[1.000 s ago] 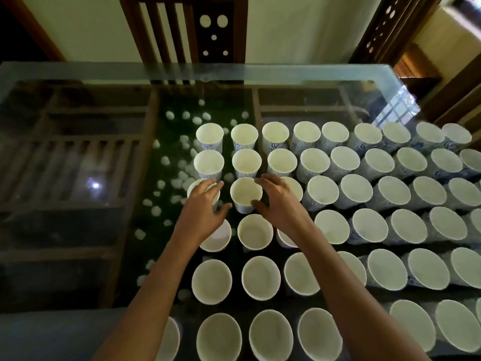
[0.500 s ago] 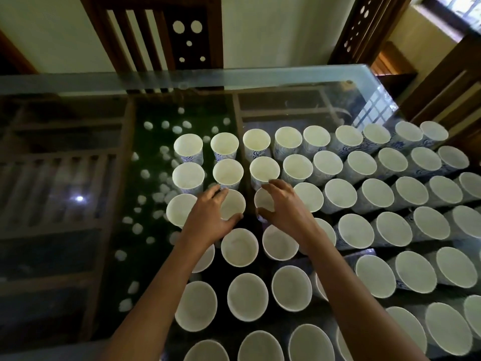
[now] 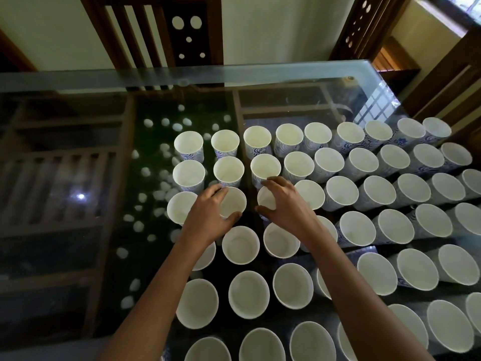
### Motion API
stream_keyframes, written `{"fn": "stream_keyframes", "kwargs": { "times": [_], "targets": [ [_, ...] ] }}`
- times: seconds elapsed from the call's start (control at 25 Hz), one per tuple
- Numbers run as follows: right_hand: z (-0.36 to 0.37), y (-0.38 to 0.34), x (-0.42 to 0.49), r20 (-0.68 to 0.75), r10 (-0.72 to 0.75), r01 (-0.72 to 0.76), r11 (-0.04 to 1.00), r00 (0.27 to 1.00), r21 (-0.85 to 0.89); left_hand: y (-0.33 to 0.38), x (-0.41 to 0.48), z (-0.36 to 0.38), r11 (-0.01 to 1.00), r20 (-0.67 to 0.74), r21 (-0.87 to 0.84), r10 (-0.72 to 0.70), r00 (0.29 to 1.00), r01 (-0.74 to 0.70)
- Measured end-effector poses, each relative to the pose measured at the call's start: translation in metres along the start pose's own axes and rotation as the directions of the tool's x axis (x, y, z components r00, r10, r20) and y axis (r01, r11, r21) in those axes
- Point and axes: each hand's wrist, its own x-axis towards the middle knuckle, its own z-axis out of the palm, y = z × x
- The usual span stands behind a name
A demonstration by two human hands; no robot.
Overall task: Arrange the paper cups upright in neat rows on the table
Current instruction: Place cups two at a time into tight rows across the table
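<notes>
The paper cups (image 3: 341,194) stand mouth-up in close rows over the right and near parts of the glass table (image 3: 260,74), white inside and blue-printed outside. Two in the third row from the far edge are in hand: the left cup (image 3: 233,201), second in its row, and the right cup (image 3: 266,200) just beside it. The cups look light and the glass slick, so a small sideways push could slide one into its neighbour and skew the row. A hard squeeze at the rim could dent it. Either forearm, if lowered, could tip the near rows beneath it. The left hand (image 3: 208,217) is curled round the left cup's rim, thumb on the near side and fingers on the far. The right hand (image 3: 289,204) pinches the right cup the same way and covers most of it, so I cannot tell whether that cup sits flat. Both forearms reach in from the near edge, palms down, converging. White pebbles (image 3: 148,123) lie under the glass to the left, and a dark wooden chair (image 3: 170,43) stands behind.
</notes>
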Motion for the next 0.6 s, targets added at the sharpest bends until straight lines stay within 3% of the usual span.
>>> {"fn": "stream_keyframes", "kwargs": {
  "times": [0.36, 0.6],
  "targets": [
    [0.031, -0.049, 0.014, 0.099, -0.121, 0.117, 0.992, 0.988, 0.049, -0.039, -0.021, -0.017, 0.998, -0.176, -0.002, -0.059, 0.983, 0.059],
    [0.039, -0.052, 0.019, 0.120, -0.109, 0.107, 0.994, 0.987, 0.022, -0.058, -0.021, -0.020, 0.993, -0.178, 0.012, -0.111, 0.978, 0.115]
  ]
}}
